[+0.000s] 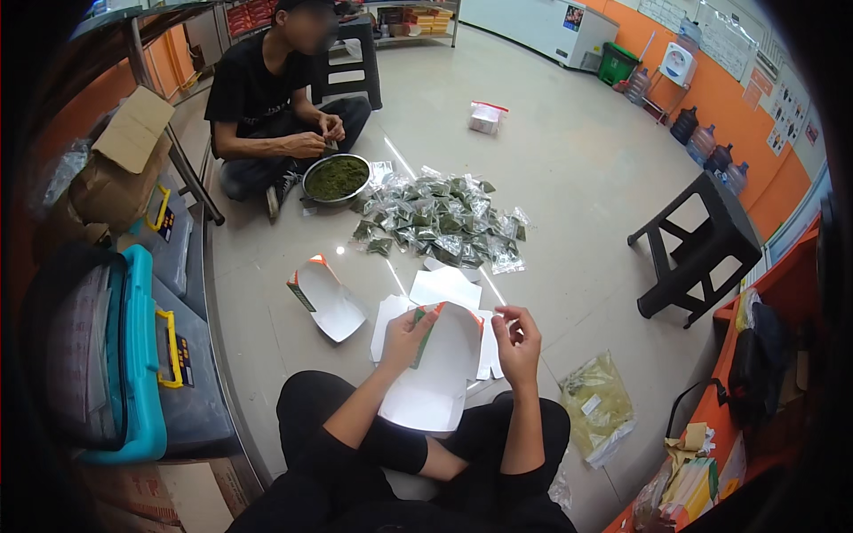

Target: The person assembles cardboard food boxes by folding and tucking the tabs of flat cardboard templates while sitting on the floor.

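Observation:
My left hand point(410, 339) is closed on the left wall of a folded paper carton point(434, 382), white inside with orange and green outer edges. The carton is tilted over my crossed legs, its white inside toward me. Just off its right side is my right hand point(518, 348), raised with fingers loosely bent and apart, and I see nothing in it. Behind the carton, flat white carton blanks point(446, 286) lie on the floor, partly hidden by it. A second folded carton point(330, 300) sits on the floor to the left.
Beyond the blanks spreads a pile of small clear packets point(435, 218) with green contents. A co-worker point(267, 107) sits far left beside a metal bowl point(338, 202) of green powder. Storage boxes point(191, 373) line the left; a black stool point(702, 244) and yellowish plastic bag point(597, 409) are right.

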Demonstrator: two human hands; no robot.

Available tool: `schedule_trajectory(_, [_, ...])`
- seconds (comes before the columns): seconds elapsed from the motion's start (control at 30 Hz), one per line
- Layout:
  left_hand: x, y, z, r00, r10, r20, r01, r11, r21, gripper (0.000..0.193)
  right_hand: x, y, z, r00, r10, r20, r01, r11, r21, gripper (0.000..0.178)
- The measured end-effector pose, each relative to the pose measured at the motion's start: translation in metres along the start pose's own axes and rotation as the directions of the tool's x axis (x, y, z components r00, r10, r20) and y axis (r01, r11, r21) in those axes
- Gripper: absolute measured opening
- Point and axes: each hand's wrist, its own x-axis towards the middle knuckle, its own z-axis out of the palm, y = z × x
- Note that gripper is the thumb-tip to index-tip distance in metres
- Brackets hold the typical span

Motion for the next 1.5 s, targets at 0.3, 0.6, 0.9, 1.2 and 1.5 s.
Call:
schedule_trajectory(0.3, [-0.014, 0.015, -0.002, 0.985, -0.145, 0.096, 0.149, 0.988, -0.034, 0.051, -0.005, 0.011, 0.038, 0.986, 0.065, 0.152, -0.106, 0.954, 0.281, 0.028])
schedule_trajectory(0.6, [-0.02, 0.016, -0.013, 0.971, -0.189, 0.146, 0.198, 0.979, -0.049, 0.047, -0.008, 0.01, 0.038, 0.966, 0.204, 0.161, -0.258, 0.84, 0.478, 0.036])
schedule_trajectory(0.9, [-0.023, 0.03, 0.0, 0.984, -0.173, 0.047, 0.173, 0.985, 0.023, 0.043, -0.01, 0.01, 0.05, 0.984, 0.167, 0.057, -0.176, 0.947, 0.27, 0.036])
schedule_trajectory(1.2, [0.023, 0.008, -0.163, 0.932, 0.049, -0.359, 0.174, 0.809, 0.561, 0.071, 0.01, 0.038, 0.008, 0.938, 0.24, -0.25, -0.183, 0.956, 0.231, 0.036])
schedule_trajectory(1.5, [0.075, -0.008, -0.234, 0.684, -0.079, -0.725, 0.604, 0.62, 0.501, 0.096, 0.015, 0.026, -0.013, 0.892, 0.265, -0.365, -0.136, 0.93, 0.342, 0.037])
